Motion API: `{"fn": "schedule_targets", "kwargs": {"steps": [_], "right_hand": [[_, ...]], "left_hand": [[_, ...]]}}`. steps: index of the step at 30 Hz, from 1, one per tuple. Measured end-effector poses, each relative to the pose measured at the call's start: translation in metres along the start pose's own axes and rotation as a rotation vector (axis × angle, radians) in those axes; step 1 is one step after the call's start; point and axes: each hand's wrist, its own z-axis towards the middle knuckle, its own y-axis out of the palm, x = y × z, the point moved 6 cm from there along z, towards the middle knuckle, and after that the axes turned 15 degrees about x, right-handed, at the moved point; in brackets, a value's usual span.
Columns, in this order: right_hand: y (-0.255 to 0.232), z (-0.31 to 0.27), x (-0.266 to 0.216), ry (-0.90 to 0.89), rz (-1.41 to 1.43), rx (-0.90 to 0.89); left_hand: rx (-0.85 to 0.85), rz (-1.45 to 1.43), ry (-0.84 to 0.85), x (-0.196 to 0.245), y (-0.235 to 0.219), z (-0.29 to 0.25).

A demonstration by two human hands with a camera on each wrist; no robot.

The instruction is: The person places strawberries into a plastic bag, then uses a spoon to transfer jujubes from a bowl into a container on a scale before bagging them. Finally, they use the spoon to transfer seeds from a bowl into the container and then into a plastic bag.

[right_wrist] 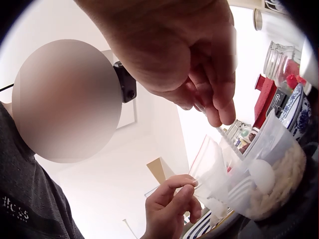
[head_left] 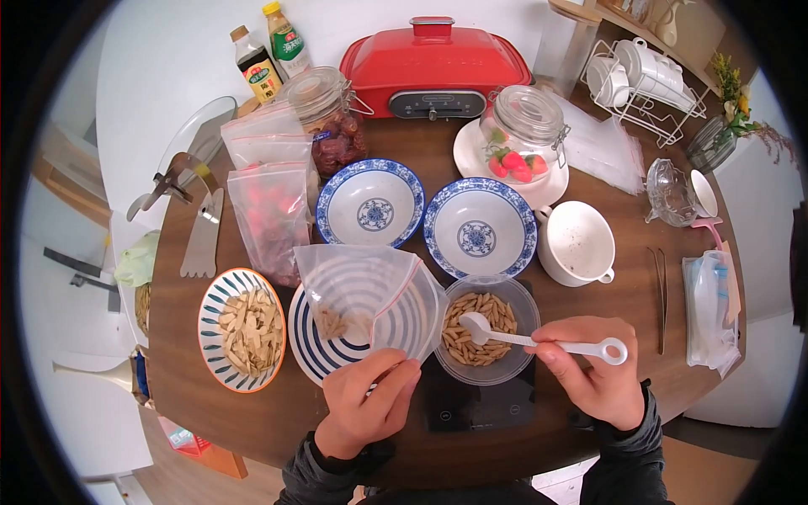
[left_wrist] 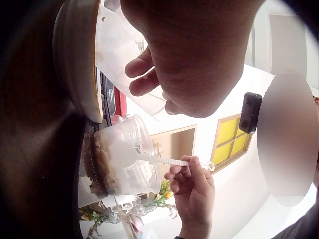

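My left hand (head_left: 370, 402) pinches the edge of a clear zip bag (head_left: 421, 296), which leans over a blue-and-white striped plate (head_left: 301, 347). A few light brown pieces (head_left: 330, 323) lie low in the bag. Between thumb and fingers, my right hand (head_left: 596, 374) holds a white plastic measuring spoon (head_left: 475, 328) by its long handle. The spoon's bowl is inside a round clear plastic tub (head_left: 481, 380), just over small brown stick-like pieces (head_left: 497, 313). In the right wrist view, the spoon's bowl (right_wrist: 261, 175) shows white against the tub wall.
An oval dish (head_left: 207, 358) of pale dried slices stands left. Two blue-rimmed bowls (head_left: 330, 206) and a white two-handled pot (head_left: 581, 252) sit behind the tub. Filled bags (head_left: 268, 206), glass jars (head_left: 318, 97) and a red electric cooker (head_left: 429, 63) stand farther back. Metal tweezers (head_left: 661, 295) lie right.
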Motion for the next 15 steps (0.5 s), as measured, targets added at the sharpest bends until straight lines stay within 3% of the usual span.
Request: {"fn": "schedule_targets", "kwargs": {"steps": [2, 9, 11, 15], "right_hand": [[-0.002, -0.001, 0.004, 0.091, 0.006, 0.024], [0.003, -0.001, 0.006, 0.075, 0.035, -0.067], [0.002, -0.003, 0.012, 0.238, 0.117, -0.002], [0.001, -0.006, 0.016, 0.324, 0.156, 0.060]], "left_hand": [[0.001, 0.001, -0.003, 0.001, -0.002, 0.000], [-0.060, 0.009, -0.033, 0.001, -0.001, -0.002], [-0.060, 0.009, -0.033, 0.001, -0.001, -0.001], [-0.070, 0.017, -0.037, 0.001, -0.001, -0.001]]}}
